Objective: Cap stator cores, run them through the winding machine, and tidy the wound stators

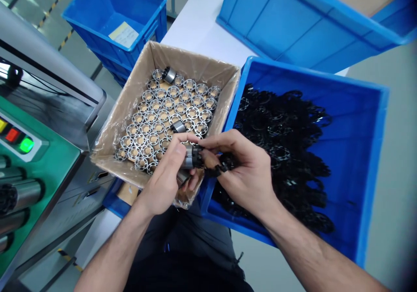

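Note:
My left hand is closed around a shiny metal stator core, held sideways above the near edge of the box. A second metal core shows below it, in the curled fingers of the same hand. On the right end of the upper core sits a black plastic end ring, which the fingertips of my right hand touch. More black plastic rings are gripped in the right palm, partly hidden by the fingers.
A plastic-lined cardboard box holds rows of upright metal cores, with a few lying on top. Right of it, a blue bin contains a heap of black rings. Another blue bin stands behind. At left is a green machine panel with metal cylinders.

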`<state>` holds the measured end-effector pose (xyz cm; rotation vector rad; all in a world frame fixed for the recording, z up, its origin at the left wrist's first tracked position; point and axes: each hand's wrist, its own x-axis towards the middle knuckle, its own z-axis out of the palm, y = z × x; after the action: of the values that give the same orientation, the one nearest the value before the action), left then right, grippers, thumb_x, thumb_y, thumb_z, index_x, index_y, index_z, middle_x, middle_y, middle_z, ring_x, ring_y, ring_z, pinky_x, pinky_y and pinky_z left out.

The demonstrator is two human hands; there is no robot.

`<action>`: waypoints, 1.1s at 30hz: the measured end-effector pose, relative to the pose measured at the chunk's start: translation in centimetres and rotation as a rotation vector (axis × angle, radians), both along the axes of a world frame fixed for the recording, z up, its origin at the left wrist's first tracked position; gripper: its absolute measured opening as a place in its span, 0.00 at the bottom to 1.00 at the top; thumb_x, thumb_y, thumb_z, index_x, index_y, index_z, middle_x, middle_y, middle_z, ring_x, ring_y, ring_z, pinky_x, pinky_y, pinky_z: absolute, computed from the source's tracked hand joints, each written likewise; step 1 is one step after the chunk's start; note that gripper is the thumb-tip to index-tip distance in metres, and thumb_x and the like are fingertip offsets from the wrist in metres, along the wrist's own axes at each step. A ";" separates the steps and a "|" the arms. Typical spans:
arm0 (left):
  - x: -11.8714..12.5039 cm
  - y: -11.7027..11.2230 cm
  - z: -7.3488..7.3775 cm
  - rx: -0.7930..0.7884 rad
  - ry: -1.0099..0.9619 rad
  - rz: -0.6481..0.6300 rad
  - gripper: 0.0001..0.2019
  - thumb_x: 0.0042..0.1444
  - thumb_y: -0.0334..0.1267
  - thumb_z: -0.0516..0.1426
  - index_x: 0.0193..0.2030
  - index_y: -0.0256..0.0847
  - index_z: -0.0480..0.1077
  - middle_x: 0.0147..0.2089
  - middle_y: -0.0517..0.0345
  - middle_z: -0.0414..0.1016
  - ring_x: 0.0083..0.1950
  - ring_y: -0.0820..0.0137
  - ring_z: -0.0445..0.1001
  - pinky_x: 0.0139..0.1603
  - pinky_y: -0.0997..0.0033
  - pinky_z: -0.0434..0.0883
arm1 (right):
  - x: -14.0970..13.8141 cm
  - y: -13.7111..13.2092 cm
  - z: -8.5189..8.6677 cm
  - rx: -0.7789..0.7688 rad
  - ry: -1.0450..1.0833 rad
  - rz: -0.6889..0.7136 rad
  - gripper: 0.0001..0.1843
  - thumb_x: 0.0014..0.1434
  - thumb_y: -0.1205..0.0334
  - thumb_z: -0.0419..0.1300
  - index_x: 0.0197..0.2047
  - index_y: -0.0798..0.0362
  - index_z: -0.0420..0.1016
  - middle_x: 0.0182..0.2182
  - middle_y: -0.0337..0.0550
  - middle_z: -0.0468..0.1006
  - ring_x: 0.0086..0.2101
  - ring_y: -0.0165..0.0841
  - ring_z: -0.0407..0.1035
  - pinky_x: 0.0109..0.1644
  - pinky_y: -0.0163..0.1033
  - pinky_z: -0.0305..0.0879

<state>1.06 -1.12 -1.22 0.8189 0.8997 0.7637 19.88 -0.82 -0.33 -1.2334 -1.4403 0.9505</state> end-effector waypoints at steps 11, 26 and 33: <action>-0.1 -0.2 0.0 -0.021 -0.035 -0.069 0.24 0.83 0.65 0.50 0.69 0.52 0.69 0.30 0.64 0.70 0.25 0.70 0.68 0.27 0.70 0.64 | -0.6 -0.5 -0.6 0.110 -0.051 -0.048 0.09 0.70 0.69 0.70 0.44 0.46 0.90 0.37 0.42 0.89 0.36 0.35 0.82 0.40 0.41 0.80; -1.3 11.4 2.3 0.599 0.664 0.190 0.28 0.62 0.35 0.71 0.68 0.46 0.72 0.50 0.53 0.72 0.48 0.59 0.77 0.55 0.55 0.77 | 3.0 1.8 0.0 -0.234 0.174 0.127 0.18 0.58 0.71 0.72 0.34 0.49 0.66 0.37 0.35 0.81 0.31 0.26 0.73 0.36 0.34 0.73; 0.7 4.6 1.8 0.021 0.160 0.159 0.20 0.73 0.56 0.65 0.59 0.43 0.75 0.39 0.60 0.77 0.27 0.75 0.68 0.27 0.74 0.65 | 2.4 1.1 1.2 -0.352 0.488 0.176 0.15 0.58 0.63 0.86 0.35 0.52 0.83 0.32 0.36 0.84 0.26 0.29 0.78 0.27 0.32 0.76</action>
<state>1.78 3.51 0.56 0.8424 1.1113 0.8553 22.29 0.32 0.86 -1.0273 -1.0287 1.5541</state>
